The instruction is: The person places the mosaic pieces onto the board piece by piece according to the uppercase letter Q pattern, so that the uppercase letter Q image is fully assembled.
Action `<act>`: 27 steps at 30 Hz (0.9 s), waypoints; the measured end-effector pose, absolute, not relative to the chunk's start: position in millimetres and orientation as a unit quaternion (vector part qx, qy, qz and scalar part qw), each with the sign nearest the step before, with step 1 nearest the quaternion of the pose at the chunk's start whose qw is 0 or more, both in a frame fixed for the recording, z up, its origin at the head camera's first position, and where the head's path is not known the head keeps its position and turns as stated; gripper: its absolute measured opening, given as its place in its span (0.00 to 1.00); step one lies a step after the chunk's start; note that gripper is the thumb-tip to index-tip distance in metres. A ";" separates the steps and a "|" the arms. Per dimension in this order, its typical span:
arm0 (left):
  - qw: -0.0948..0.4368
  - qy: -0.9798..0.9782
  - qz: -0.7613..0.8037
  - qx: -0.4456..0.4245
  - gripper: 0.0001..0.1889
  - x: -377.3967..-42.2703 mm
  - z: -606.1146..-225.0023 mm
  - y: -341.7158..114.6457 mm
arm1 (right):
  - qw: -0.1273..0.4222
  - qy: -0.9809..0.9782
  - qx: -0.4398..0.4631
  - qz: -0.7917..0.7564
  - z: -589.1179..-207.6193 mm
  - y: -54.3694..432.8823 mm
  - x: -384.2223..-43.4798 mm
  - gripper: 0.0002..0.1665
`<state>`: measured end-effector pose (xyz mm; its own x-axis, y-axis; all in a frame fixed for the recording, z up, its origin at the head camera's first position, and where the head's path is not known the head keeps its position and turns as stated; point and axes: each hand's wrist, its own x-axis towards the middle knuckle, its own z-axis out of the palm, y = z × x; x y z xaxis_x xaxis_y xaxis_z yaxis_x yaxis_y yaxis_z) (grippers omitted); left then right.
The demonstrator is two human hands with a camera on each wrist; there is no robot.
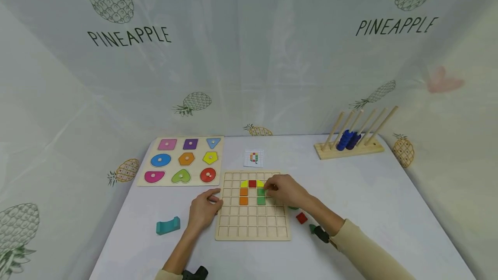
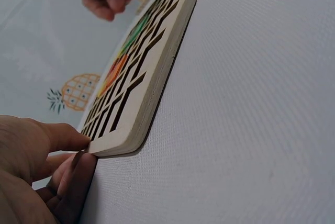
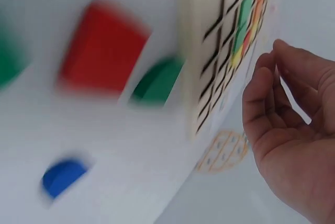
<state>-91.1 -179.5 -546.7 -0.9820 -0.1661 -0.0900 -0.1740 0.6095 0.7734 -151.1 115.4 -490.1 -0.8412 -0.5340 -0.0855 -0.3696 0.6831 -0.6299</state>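
The wooden grid board (image 1: 253, 232) lies on the table between both hands. My left hand (image 1: 203, 211) holds its left edge, fingers and thumb at the corner in the left wrist view. Set in the grid are a red square (image 1: 252, 183), yellow corner pieces (image 1: 244, 183), orange squares (image 1: 243, 201) and green squares (image 1: 261, 201). My right hand (image 1: 287, 189) is over the board's upper right part, fingers loosely curled and fingertips close together beside the right yellow piece. No piece shows between them in the right wrist view (image 3: 293, 114).
A pattern card (image 1: 253, 158) lies behind the board. A shape puzzle (image 1: 175, 182) is at the back left, a peg stand (image 1: 350, 152) at the back right. A teal block (image 1: 168, 226) lies left; a loose red block (image 1: 301, 218) and a blue piece (image 3: 64, 178) lie right of the board.
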 end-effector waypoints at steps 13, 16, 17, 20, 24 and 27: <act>0.005 0.897 0.431 -0.092 0.21 -91.5 -545.4 -180.5 | 0.185 0.925 -0.183 -0.276 -490.4 181.9 -135.5 0.12; 0.005 0.898 0.431 -0.091 0.21 -91.6 -545.1 -181.2 | 0.185 0.928 -0.191 -0.262 -496.1 186.4 -131.0 0.14; 0.005 0.898 0.431 -0.091 0.21 -91.6 -545.1 -181.4 | 0.183 0.929 -0.193 -0.257 -497.9 187.0 -130.2 0.14; 0.006 0.898 0.430 -0.092 0.21 -91.4 -544.4 -181.3 | 0.174 0.932 -0.198 -0.250 -502.5 187.4 -128.6 0.14; 0.008 0.897 0.433 -0.093 0.21 -90.8 -543.3 -180.8 | 0.165 0.935 -0.197 -0.243 -505.3 186.5 -128.3 0.12; 0.006 0.897 0.432 -0.092 0.21 -90.4 -543.0 -180.5 | 0.165 0.937 -0.195 -0.238 -506.3 185.6 -128.1 0.11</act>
<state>-90.4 -180.5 -543.0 -0.9829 -0.1602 -0.0910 -0.1709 0.6092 0.7744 -128.1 185.6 -506.3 -0.8694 -0.4444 -0.2158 -0.2875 0.8104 -0.5105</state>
